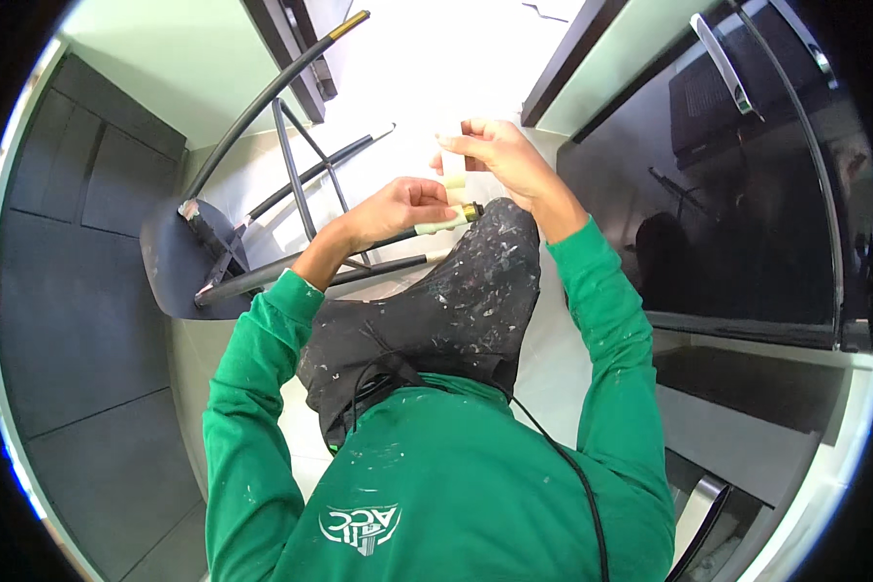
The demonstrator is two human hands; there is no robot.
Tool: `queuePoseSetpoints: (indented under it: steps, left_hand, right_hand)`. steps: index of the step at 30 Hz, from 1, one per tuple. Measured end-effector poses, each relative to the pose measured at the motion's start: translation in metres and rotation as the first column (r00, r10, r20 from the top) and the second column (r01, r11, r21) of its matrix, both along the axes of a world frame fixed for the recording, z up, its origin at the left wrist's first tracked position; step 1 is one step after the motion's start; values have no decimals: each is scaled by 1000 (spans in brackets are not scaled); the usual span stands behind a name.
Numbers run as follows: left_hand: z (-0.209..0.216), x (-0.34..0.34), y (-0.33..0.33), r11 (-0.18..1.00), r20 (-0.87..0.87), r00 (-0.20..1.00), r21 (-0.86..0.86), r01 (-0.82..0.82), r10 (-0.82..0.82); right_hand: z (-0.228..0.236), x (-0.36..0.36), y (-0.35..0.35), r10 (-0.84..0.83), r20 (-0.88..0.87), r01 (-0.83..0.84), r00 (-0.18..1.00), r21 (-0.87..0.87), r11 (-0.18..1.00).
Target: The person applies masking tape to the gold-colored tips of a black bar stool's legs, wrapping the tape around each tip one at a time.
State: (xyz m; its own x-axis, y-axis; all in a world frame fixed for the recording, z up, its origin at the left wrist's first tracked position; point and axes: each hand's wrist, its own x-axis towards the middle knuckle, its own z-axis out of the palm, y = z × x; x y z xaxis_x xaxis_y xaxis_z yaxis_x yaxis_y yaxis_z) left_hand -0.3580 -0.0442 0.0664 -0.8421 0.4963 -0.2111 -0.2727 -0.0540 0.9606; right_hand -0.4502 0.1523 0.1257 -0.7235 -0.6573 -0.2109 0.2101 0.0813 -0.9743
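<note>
A dark stool (213, 252) lies tipped over at my left, its slim legs pointing away from the seat. One of its legs rests near my knee; pale masking tape (440, 224) is wrapped round it just short of the gold tip (470, 210). My left hand (403, 209) is closed at this taped end, thumb and fingers pressed on the tape. A pale strip of tape (454, 181) stretches from there up to my right hand (498, 157), which pinches its other end. Whether a roll sits inside the right hand is hidden.
Another stool leg with a bare gold tip (349, 25) sticks up toward the doorway. Dark grey cabinet panels (87, 252) stand on the left. A glossy black appliance front with a silver handle (722, 64) is on the right, above an open drawer or compartment (737, 427).
</note>
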Motion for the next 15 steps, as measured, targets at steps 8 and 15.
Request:
queuePoseSetpoints:
  steps: [8, 15]
  left_hand:
    - [0, 9, -1, 986, -193, 981, -167, 2, -35]
    - [2, 10, -1, 966, -244, 969, -256, -37, -28]
  right_hand:
    - [22, 73, 22, -31, -116, 16, 993, -127, 992]
    - [19, 139, 66, -143, -305, 132, 942, -57, 990]
